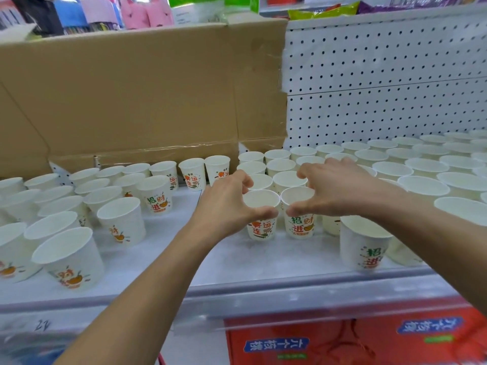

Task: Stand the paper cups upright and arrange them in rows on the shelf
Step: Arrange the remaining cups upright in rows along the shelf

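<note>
Many white paper cups with red and green print stand upright on the white shelf point(237, 262). My left hand point(226, 204) curls around the rim of one cup point(261, 219) at the shelf's middle. My right hand point(340, 188) curls around the rim of the cup point(299, 219) beside it on the right. Both cups stand on the shelf at the front of a column of cups. More cups fill the right side in rows point(421, 164) and the left side in looser rows point(60, 206).
A large cardboard box point(137, 96) stands behind the left cups. White pegboard point(382, 75) backs the right side. One cup point(363, 243) stands close to the shelf's front edge under my right forearm. Red packages point(355, 338) lie on the level below.
</note>
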The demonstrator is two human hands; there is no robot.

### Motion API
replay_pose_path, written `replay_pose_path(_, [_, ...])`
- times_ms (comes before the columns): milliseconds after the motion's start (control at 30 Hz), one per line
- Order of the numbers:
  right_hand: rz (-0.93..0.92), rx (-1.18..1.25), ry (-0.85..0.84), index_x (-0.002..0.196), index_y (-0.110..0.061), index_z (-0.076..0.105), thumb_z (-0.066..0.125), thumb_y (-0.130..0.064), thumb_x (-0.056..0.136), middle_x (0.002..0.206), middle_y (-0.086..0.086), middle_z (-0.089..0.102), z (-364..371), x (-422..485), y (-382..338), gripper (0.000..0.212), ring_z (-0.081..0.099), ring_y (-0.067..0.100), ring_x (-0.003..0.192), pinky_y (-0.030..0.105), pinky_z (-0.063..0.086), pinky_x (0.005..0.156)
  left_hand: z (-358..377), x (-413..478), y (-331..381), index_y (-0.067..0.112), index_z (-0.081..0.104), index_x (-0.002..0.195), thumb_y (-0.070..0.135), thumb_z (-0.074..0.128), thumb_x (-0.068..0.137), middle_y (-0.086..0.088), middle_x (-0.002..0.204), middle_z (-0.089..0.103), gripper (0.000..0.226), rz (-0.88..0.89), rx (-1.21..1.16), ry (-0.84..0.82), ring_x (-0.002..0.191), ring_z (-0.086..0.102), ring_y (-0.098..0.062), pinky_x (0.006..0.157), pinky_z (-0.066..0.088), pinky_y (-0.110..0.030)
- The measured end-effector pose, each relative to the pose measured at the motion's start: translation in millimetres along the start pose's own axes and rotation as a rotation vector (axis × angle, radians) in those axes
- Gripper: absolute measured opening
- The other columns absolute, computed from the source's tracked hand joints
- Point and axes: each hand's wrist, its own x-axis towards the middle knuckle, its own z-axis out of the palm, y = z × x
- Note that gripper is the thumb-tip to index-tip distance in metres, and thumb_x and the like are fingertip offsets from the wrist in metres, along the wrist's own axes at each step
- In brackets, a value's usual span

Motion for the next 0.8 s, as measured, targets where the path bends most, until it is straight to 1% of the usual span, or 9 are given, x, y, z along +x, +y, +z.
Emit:
replay_pose_path(67, [-0.005,-0.009,0.044,0.126,-0.025,0.05,0.054,-0.078,0.072,0.117,-0.003,0.063,-2.1,-2.4,-3.0,0.076,0.046,0.022,0.11,0.037,0.032,0.086,-2.9,-7.0,-1.3,0.027,0.052,0.122,0.07,0.071,0.063,0.009,0.122,0.059,0.075,-0.004,-0.009,0.022,0.101,0.056,-0.011,0.085,0.051,-0.035])
replay_pose_path(133, [-0.064,0.057,0.136,0.129,-0.028,0.05,0.052,-0.073,0.076,0.123,-0.005,0.06,-6.6,-3.8,-13.1,0.069,0.044,0.019,0.114,0.037,0.032,0.088,-9.7,-18.8,-6.4,0.028,0.053,0.122,0.069,0.068,0.069,0.012,0.123,0.058,0.069,-0.008,-0.03,0.085,0.106,0.055,-0.01,0.088,0.05,-0.036])
replay_pose_path(200, [-0.196,0.221,0.231,0.126,-0.03,0.052,0.054,-0.063,0.082,0.122,-0.006,0.059,-10.6,-4.9,-35.4,0.056,0.045,0.016,0.111,0.035,0.036,0.089,-17.5,-35.7,-18.9,0.03,0.055,0.12,0.065,0.064,0.075,0.014,0.12,0.059,0.057,-0.009,-0.067,0.18,0.107,0.054,-0.007,0.091,0.048,-0.038])
replay_pose_path(267, [-0.327,0.373,0.27,0.122,-0.032,0.057,0.056,-0.055,0.085,0.117,-0.01,0.059,-10.8,-5.2,-68.0,0.044,0.049,0.011,0.103,0.033,0.042,0.087,-25.2,-57.1,-39.8,0.032,0.058,0.116,0.058,0.063,0.08,0.015,0.116,0.059,0.045,0.002,-0.103,0.297,0.107,0.054,-0.008,0.093,0.047,-0.042])
replay_pose_path(400, [-0.479,0.476,0.18,0.124,-0.032,0.056,0.059,-0.047,0.088,0.122,-0.012,0.057,3.8,6.5,-138.4,0.038,0.051,0.007,0.106,0.034,0.047,0.089,-47.0,-105.1,-93.9,0.032,0.059,0.11,0.05,0.064,0.083,0.015,0.11,0.059,0.033,-0.05,-0.054,0.546,0.107,0.054,-0.011,0.089,0.047,-0.046])
replay_pose_path(500, [-0.494,0.552,0.115,0.129,-0.026,0.054,0.064,-0.046,0.087,0.131,-0.006,0.056,8.2,29.1,-184.9,0.048,0.051,0.014,0.115,0.038,0.046,0.094,-70.4,-136.5,-136.3,0.027,0.058,0.113,0.049,0.07,0.079,0.009,0.113,0.058,0.042,-0.198,-0.018,0.672,0.106,0.053,-0.017,0.089,0.046,-0.048])
replay_pose_path(633, [-0.415,0.592,0.025,0.138,-0.019,0.044,0.067,-0.054,0.081,0.138,0.002,0.052,6.5,58.0,-229.9,0.07,0.049,0.022,0.123,0.041,0.044,0.098,-91.2,-154.4,-167.8,0.027,0.051,0.12,0.066,0.069,0.066,0.013,0.115,0.052,0.068,-0.404,-0.072,0.613,0.101,0.053,-0.013,0.089,0.048,-0.045])
replay_pose_path(700, [-0.368,0.637,-0.004,0.139,-0.019,0.041,0.068,-0.058,0.078,0.137,0.004,0.053,6.2,66.8,-243.7,0.078,0.051,0.023,0.122,0.041,0.045,0.097,-95.9,-154.0,-174.0,0.028,0.049,0.119,0.07,0.07,0.061,0.011,0.115,0.053,0.075,-0.442,-0.127,0.577,0.098,0.053,-0.011,0.086,0.05,-0.043])
replay_pose_path(800, [-0.338,0.614,-0.018,0.138,-0.02,0.038,0.068,-0.061,0.074,0.135,0.004,0.053,5.8,73.5,-259.0,0.082,0.051,0.024,0.119,0.042,0.046,0.094,-100.1,-147.4,-181.5,0.029,0.048,0.119,0.072,0.073,0.057,0.011,0.113,0.056,0.079,-0.449,-0.162,0.525,0.098,0.055,-0.011,0.085,0.051,-0.042])
